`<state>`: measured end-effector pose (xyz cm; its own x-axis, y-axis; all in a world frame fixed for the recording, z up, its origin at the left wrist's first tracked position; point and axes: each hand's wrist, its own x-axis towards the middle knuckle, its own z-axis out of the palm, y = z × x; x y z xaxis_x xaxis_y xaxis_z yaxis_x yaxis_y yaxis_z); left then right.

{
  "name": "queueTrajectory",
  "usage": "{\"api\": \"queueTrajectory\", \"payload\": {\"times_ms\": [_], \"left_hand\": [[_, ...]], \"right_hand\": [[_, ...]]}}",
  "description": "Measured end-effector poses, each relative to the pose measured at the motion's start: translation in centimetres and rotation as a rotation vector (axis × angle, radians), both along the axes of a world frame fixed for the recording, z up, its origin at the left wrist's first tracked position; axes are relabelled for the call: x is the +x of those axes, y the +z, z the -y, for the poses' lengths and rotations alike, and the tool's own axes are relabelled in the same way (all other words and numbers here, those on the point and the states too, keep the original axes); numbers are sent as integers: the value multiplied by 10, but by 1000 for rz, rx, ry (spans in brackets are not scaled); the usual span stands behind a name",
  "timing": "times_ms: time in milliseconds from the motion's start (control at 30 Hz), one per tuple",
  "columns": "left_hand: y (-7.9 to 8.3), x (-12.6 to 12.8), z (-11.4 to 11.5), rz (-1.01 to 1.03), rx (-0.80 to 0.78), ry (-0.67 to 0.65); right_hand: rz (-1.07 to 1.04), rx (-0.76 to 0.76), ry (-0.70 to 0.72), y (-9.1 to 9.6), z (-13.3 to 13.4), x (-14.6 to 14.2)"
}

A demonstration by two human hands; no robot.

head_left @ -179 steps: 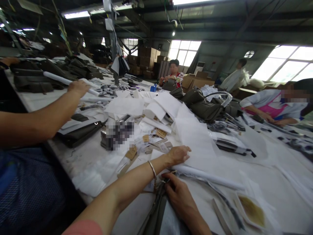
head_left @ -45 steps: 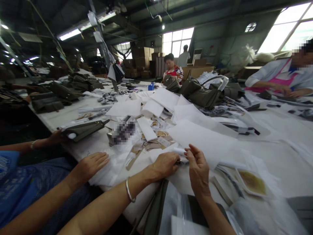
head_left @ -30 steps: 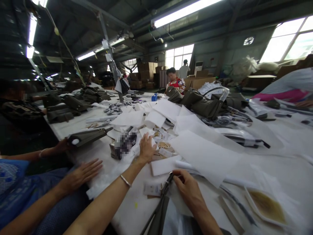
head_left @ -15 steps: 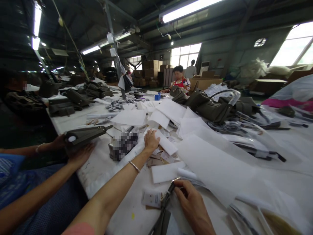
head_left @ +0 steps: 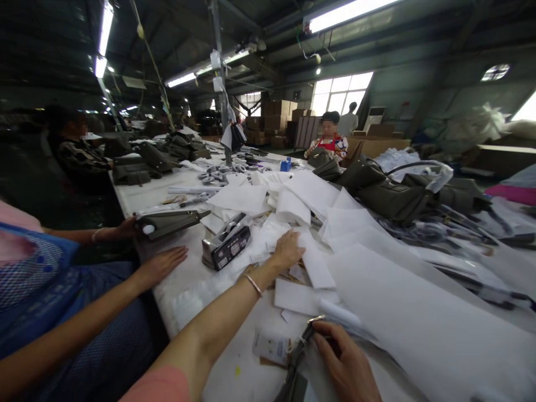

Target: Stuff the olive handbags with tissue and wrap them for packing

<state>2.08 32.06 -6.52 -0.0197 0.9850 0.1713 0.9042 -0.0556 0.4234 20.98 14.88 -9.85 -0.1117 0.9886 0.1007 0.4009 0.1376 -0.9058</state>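
My left hand (head_left: 290,249) reaches over the pile of white foam sheets (head_left: 316,259) and brown and white tags (head_left: 297,272), its fingers bent and slightly apart, a little blurred. Nothing shows in its grip, though the fingertips are partly hidden. My right hand (head_left: 347,360) pinches a dark olive strap (head_left: 296,354) near its metal clasp (head_left: 316,319). A white tag (head_left: 271,346) tied by a string hangs beside the strap and lies on the table. The strap runs down to a dark olive piece at the lower edge, mostly cut off.
A tape dispenser (head_left: 226,243) stands left of my left hand. Beside it, a co-worker's hand (head_left: 163,269) rests near an olive bag piece (head_left: 170,224). Large white sheets (head_left: 397,301) cover the right side, with olive bags (head_left: 377,187) behind. Another person sits at the far end.
The view has turned left, so things sit further right. My left hand still lies over the pile, and my right hand keeps the strap. The co-worker's near hand has come off the bag piece.
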Motion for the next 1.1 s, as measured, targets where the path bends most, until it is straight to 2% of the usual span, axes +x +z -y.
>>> {"api": "queueTrajectory", "payload": {"times_ms": [100,233,367,467,533,600,733,800,867,933,1033,1100], "left_hand": [[-1,-9,37,-22,48,14],[-21,-48,114,-119,179,59],[-52,-68,197,-238,246,-112],[-61,-61,231,-278,218,-205],[-60,-54,237,-279,193,-211],[-55,-51,234,-266,187,-207],[-48,-50,228,-237,184,-221],[-46,-50,229,-226,170,-221],[-45,-49,230,-222,151,-214],[-45,-49,231,-225,124,-218],[-46,-55,232,-231,92,-282],[-47,-62,233,-245,92,-373]], "right_hand": [[-5,4,-15,2,-1,1],[6,-1,3,7,-2,4],[-5,-20,-16,12,-3,4],[-51,-40,-52,14,-4,4],[-117,-47,-113,19,-4,7],[-181,-54,-187,32,-2,10],[-242,9,-234,81,18,22],[-153,59,-207,106,36,31],[41,110,-175,119,56,42],[267,154,-110,118,73,56],[503,168,44,98,87,80],[581,155,92,84,85,93]]}}
